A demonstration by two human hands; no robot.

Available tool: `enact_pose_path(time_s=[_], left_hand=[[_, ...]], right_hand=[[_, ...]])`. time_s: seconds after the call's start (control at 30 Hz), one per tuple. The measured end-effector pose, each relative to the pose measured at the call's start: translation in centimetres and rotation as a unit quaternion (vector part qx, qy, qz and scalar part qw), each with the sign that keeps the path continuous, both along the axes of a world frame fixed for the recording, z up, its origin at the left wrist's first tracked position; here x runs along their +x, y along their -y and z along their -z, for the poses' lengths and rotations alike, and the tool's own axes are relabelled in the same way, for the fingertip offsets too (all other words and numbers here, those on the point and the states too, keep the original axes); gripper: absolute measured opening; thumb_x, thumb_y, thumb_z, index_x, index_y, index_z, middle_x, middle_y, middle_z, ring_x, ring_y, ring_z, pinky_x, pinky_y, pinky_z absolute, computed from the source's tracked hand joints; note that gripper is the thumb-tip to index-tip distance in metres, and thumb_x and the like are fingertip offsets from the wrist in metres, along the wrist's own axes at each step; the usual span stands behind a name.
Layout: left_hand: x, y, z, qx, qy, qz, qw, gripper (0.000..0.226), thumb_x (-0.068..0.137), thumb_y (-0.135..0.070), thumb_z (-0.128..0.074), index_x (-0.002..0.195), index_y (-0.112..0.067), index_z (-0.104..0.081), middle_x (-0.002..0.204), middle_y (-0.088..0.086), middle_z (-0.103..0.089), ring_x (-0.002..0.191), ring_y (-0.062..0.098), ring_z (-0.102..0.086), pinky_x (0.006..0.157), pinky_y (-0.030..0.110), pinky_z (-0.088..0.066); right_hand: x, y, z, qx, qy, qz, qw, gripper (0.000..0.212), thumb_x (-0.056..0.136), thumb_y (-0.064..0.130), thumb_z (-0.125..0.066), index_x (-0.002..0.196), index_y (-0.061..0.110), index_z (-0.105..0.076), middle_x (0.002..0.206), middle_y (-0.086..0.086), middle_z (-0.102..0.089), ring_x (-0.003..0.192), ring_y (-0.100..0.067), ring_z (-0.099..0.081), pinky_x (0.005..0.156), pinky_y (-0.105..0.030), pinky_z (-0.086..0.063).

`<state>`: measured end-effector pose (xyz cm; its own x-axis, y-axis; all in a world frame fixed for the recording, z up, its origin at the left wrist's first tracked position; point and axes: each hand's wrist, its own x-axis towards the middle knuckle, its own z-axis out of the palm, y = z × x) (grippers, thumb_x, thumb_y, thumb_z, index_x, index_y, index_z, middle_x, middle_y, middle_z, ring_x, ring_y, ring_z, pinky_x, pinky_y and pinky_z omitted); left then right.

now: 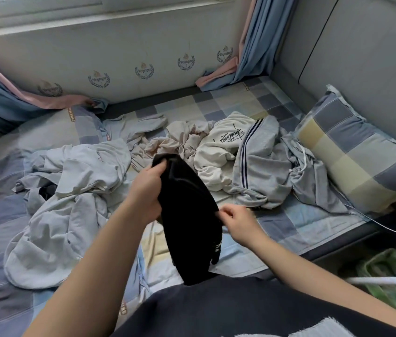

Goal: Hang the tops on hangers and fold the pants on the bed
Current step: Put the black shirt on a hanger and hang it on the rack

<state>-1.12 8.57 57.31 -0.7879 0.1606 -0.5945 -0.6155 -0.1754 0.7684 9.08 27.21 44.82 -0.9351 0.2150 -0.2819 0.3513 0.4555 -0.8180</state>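
The left hand [148,188] grips the bunched top edge of a black garment [187,207], fingers curled over the cloth. The right hand [237,222] pinches the garment's side edge lower down. It hangs between the two hands over the near part of the bed [277,222], and its lower end drops toward the person's body.

The step in hand looks like sorting out which end is which. To do it well, the right hand should run along the edge it pinches until it finds a corner or a waistband. Then both hands should lift and shake the cloth so it falls open. If it proves to be pants, the bare checked patch just in front is the place to lay them flat, leg on leg, clear of the light grey heap [70,190] at the left and the striped grey piece [257,166] beyond.

The black cloth swallows its seams, so whether this is a top or pants cannot be told. Small white marks [217,246] near its lower edge are too small to read. No hanger shows plainly; the white bars [386,280] cut off at the right edge are possibly part of a rack. The garment's bottom hem is lost against the person's dark clothing
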Motion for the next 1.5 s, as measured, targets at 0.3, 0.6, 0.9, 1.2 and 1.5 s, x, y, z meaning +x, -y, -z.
enact_pose_path(time_s=[0.3,0.6,0.9,1.2,1.5], left_hand=[[0.9,0.0,0.1,0.009,-0.034,0.006,0.999,0.022,0.107,-0.016,-0.045,0.101,-0.016,-0.066,0.078,0.007,-0.067,0.062,0.018,-0.065,0.062,0.031,-0.057],[0.7,0.7,-1.7,0.063,-0.015,-0.016,0.998,0.027,0.107,-0.019,-0.044,0.128,-0.011,-0.061,0.114,0.016,-0.073,0.095,0.029,-0.073,0.068,0.037,-0.063],[-0.6,3.0,1.2,-0.126,-0.191,-0.052,0.972,0.05,0.101,-0.026,-0.06,0.149,-0.028,-0.044,0.148,-0.005,-0.048,0.128,0.009,-0.052,0.104,0.027,-0.046],[5.8,-2.4,4.2,-0.189,-0.245,0.324,0.894,0.042,0.08,-0.035,-0.083,0.116,-0.023,-0.064,0.107,-0.007,-0.072,0.095,0.008,-0.071,0.086,0.031,-0.058],[3.7,-2.9,5.3,-0.161,-0.281,0.069,0.944,0.023,0.101,-0.014,-0.056,0.082,-0.019,-0.069,0.076,-0.009,-0.069,0.076,0.011,-0.06,0.071,0.035,-0.048]], right_hand=[[-2.1,-0.3,-3.7,-0.064,0.024,-0.097,0.993,0.005,0.092,0.02,-0.068,0.091,0.024,-0.065,0.089,-0.003,-0.075,0.084,-0.025,-0.072,0.084,-0.039,-0.058],[-2.6,2.8,-2.1,0.064,0.01,-0.058,0.996,0.02,0.093,0.029,-0.066,0.078,0.017,-0.062,0.081,-0.008,-0.071,0.078,-0.025,-0.064,0.07,-0.038,-0.046],[-3.7,0.2,-5.9,-0.016,-0.043,0.01,0.999,0.035,0.094,0.033,-0.065,0.061,0.023,-0.058,0.046,0.012,-0.042,0.046,-0.006,-0.037,0.051,-0.031,-0.031],[-6.0,-0.2,-14.3,-0.287,-0.035,0.152,0.945,0.02,0.098,0.027,-0.058,0.085,0.014,-0.066,0.074,-0.004,-0.068,0.063,-0.016,-0.066,0.053,-0.025,-0.051],[-3.8,-0.6,-12.9,-0.257,-0.066,0.069,0.962,0.011,0.099,0.017,-0.06,0.109,0.019,-0.066,0.097,0.009,-0.075,0.094,-0.008,-0.07,0.085,-0.027,-0.055]])
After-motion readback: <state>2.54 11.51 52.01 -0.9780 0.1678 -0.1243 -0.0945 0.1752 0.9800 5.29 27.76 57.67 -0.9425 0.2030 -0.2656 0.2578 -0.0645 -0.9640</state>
